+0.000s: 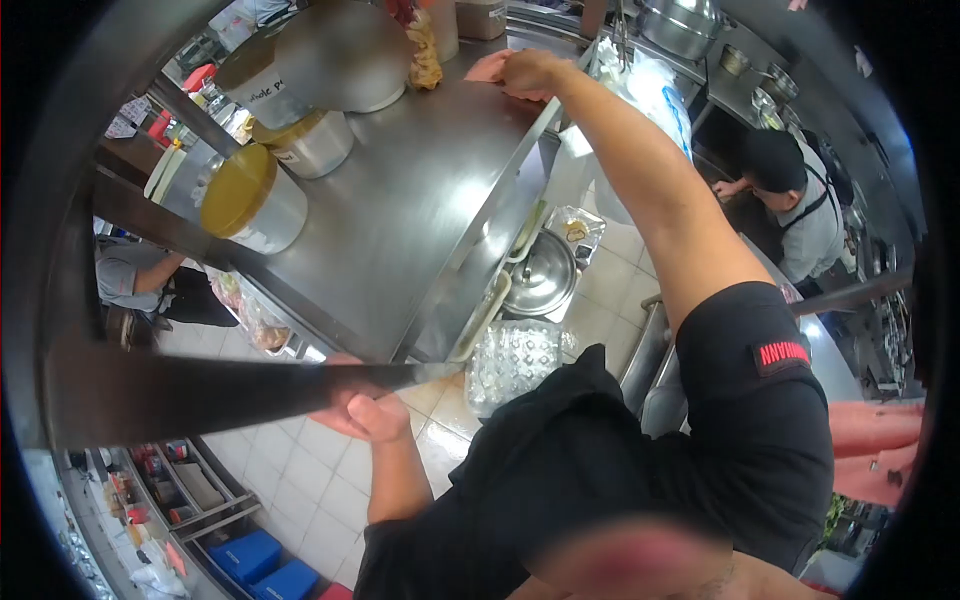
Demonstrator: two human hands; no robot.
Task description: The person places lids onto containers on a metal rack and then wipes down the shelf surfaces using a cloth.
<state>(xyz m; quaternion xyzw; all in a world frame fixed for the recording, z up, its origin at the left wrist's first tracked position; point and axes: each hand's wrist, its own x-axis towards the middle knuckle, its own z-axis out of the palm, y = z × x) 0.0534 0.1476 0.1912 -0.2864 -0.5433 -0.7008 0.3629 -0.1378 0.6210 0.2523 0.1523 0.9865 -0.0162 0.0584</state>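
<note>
One pink cloth [487, 67] lay clutched in the right hand [527, 74] on the steel shelf [390, 190]; whether the left hand [374, 412] gripped, we could not tell. Wide sweeps, we judged, risked toppling the yellow-lidded tub [252, 200].

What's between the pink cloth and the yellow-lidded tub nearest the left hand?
In the head view, just bare metal surface separates the pink cloth from that tub.

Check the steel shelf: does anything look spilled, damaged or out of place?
Nothing clearly stands out. The shelf shows no obvious spill; its bright patch looks like glare. The right hand holds a pink cloth at the far end.
</note>
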